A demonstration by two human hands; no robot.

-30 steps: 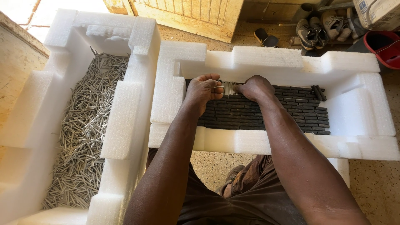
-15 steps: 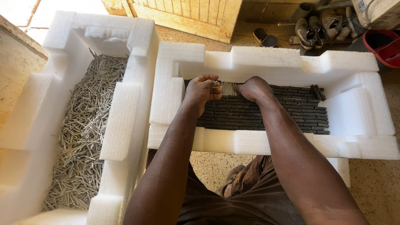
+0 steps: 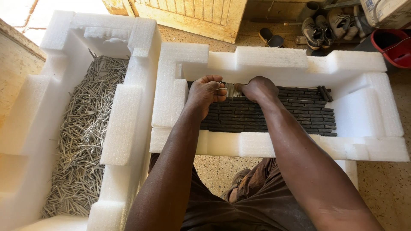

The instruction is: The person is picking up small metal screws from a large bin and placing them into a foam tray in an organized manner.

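- Nails in a small aligned bundle sit between both hands, at the back edge of the right foam tray, just above the dark rows.
- Left hand is curled closed on the bundle's left end; right hand is closed on its right end, knuckles up.
- Dark strips lie in neat flat rows across the floor of that tray, filling most of it; both forearms reach over the tray's near wall to them.
- A few strips at the far right lie askew against the back corner.
- Left foam tray touches the right one side by side; it holds a deep loose heap of grey nails, pointing every way.
- Floor is speckled terrazzo, sunlit at the top left; both trays rest on it.
- The person's brown trousers show between the arms, below the tray's near wall.
- Behind the trays: a wooden panel, a dark pair of sandals, a pair of grey shoes, and a red tub at the right edge.
- A low pale wall runs along the far left.
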